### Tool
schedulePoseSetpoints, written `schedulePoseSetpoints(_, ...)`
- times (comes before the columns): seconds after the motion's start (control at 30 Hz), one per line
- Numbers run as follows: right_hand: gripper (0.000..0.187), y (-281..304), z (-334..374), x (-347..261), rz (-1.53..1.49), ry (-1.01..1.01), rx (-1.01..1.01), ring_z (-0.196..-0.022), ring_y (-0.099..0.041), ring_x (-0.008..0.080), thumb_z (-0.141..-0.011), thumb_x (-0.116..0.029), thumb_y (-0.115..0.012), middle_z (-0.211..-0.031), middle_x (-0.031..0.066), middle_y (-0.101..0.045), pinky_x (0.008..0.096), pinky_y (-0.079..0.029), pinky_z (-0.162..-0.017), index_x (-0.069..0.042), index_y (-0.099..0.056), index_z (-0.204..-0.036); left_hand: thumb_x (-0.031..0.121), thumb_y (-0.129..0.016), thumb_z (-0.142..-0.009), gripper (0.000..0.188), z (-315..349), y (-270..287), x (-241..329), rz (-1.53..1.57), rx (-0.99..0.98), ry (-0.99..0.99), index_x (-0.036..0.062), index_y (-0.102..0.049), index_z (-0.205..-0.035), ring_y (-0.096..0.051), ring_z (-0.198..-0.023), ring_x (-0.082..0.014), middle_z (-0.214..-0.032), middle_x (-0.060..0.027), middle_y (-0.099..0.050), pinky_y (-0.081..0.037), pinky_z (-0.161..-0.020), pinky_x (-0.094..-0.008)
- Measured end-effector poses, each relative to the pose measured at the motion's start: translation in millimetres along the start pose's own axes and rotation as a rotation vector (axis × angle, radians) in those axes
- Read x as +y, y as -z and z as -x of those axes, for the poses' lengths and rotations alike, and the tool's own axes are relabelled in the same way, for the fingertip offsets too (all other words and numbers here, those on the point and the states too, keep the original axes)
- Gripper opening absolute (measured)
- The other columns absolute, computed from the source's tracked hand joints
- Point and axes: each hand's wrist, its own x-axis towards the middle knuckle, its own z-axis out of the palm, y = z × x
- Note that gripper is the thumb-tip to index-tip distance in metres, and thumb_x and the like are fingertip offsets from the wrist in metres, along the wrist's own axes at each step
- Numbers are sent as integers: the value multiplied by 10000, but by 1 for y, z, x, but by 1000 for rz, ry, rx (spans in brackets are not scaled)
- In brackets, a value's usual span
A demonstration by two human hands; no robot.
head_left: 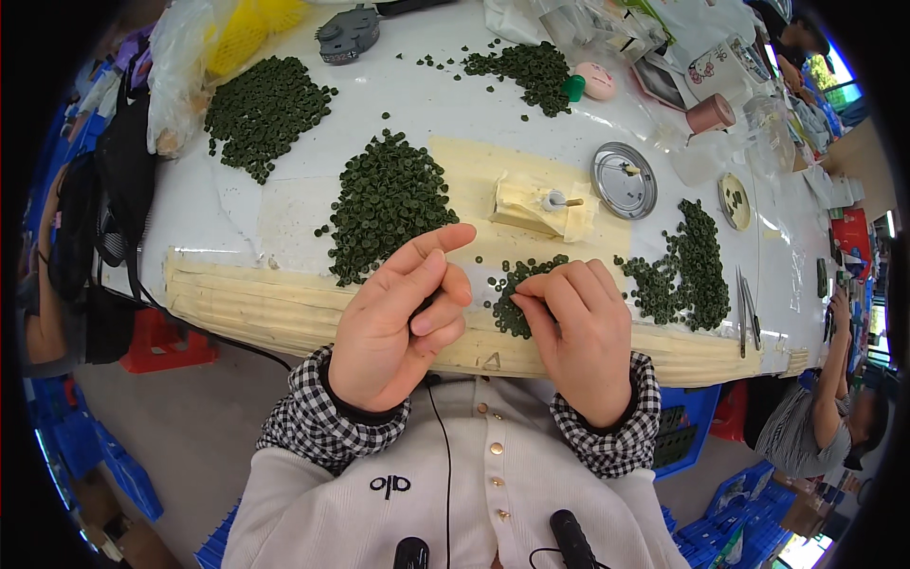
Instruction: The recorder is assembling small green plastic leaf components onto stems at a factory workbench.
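Observation:
Small dark green round pieces, some with a hole in the middle, lie in a small pile (507, 318) at the table's near edge. My right hand (583, 318) is over it, thumb and forefinger pinched together at its left part; anything between the fingertips is too small to make out. Beside it, my left hand (398, 327) is raised with thumb against the forefinger and the other fingers curled in. Something dark shows among those curled fingers, mostly hidden. Beyond the hands stands a block wrapped in yellowish tape (531, 213), with a small peg (569, 202) on top.
Larger heaps of green pieces lie left of centre (389, 204), far left (270, 114), at the back (531, 76) and right (697, 270). A round metal lid (624, 180), tweezers (742, 313), a thread spool (711, 114) and a grey counter-like device (348, 36) are around. A co-worker (806, 417) is at right.

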Motion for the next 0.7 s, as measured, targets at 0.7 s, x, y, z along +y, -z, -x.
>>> schedulePoseSetpoints(0.7,151,12,4,1,-432,-187,80,-677,-615,181,-727,69,-660,-765,102,-641,257,-481,-598,2,-662,-862,174,-410,-981,236,-1,10,-8,-25,-175,80,0,-527,-1088,-325,-540,-39,-833,-53,-593,-297,-497,-177)
